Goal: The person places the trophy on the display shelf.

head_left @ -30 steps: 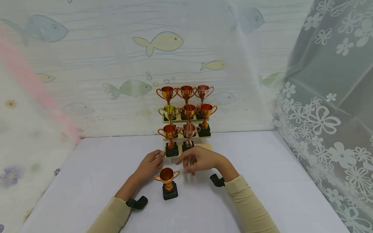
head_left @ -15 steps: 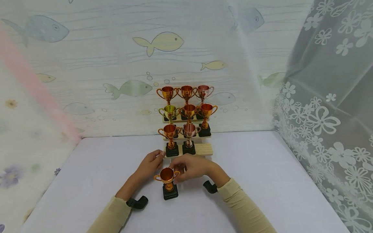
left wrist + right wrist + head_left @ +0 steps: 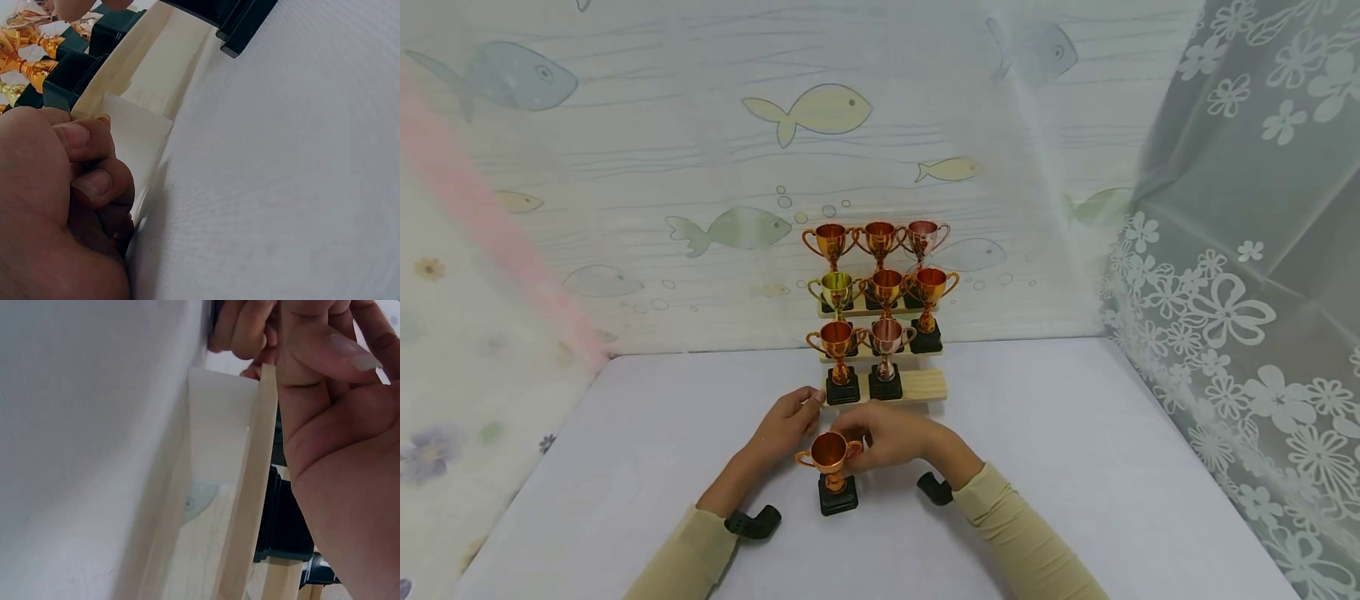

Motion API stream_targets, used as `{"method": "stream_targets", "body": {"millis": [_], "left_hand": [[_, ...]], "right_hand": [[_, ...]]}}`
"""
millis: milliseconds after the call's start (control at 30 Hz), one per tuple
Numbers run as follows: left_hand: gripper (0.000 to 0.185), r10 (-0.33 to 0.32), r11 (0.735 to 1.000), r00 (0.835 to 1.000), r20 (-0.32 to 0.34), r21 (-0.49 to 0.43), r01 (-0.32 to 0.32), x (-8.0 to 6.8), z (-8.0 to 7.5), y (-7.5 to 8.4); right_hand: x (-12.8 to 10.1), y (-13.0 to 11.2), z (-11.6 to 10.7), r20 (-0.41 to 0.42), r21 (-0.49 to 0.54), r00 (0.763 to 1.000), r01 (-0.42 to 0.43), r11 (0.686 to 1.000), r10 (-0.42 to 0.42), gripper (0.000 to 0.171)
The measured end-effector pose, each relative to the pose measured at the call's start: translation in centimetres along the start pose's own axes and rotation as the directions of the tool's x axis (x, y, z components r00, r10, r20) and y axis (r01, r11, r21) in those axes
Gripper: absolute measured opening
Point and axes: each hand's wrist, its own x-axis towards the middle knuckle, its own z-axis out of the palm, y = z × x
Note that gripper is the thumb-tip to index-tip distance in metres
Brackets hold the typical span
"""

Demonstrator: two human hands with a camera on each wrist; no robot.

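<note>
A small orange-gold trophy cup (image 3: 830, 454) with two handles and a black square base stands upright on the table in front of a stepped wooden stand (image 3: 925, 385). Curled around the cup's right side, my right hand (image 3: 889, 435) grips it near the handle; some fingertips are hidden behind the cup. In the right wrist view that hand's thumb (image 3: 347, 353) shows, but not the cup. My left hand (image 3: 784, 427) holds the lower left end of the stand, its fingers (image 3: 94, 184) bent against the end in the left wrist view.
Several trophy cups stand on the stand's three steps, among them a yellow-gold cup (image 3: 837, 290) and a pinkish cup (image 3: 887, 337). Bare wood shows at the right of the lowest step. Behind hangs a fish-patterned curtain (image 3: 700, 158); a flowered sheer curtain (image 3: 1247, 333) borders the right.
My right hand has moved left and down from in front of the stand's lowest step to the loose trophy cup, and now grips it. The left hand and the cup have stayed in place.
</note>
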Motion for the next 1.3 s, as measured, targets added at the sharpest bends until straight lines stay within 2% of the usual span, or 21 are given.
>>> {"method": "stream_targets", "body": {"millis": [333,667,1000,1167,1300], "left_hand": [[0.034,0.013,0.999,1.0,-0.001,-0.045,-0.013,0.1,0.1,0.0],[0.039,0.023,1.0,1.0,0.012,-0.016,-0.023,0.3,-0.1,-0.4],[0.042,0.032,0.999,0.999,0.008,-0.017,-0.032,0.5,-0.1,-0.5],[0.042,0.045,0.999,0.999,-0.002,-0.009,-0.045,0.6,0.0,-0.4],[0.043,0.044,0.999,0.999,-0.005,-0.009,-0.044,0.6,0.1,-0.5]], "right_hand": [[0.3,0.1,0.4,0.018,0.027,1.0,0.021,0.999,-0.021,0.023],[0.6,0.5,0.6,0.037,0.025,0.999,0.038,0.999,-0.038,0.022],[-0.1,0.3,-0.2,0.031,0.047,0.999,-0.015,0.999,0.014,0.022],[-0.6,0.2,-1.1,0.028,0.018,0.999,-0.036,0.999,0.036,0.022],[-1.3,0.2,-2.0,0.024,0.033,0.997,-0.072,0.997,0.071,0.023]]}}
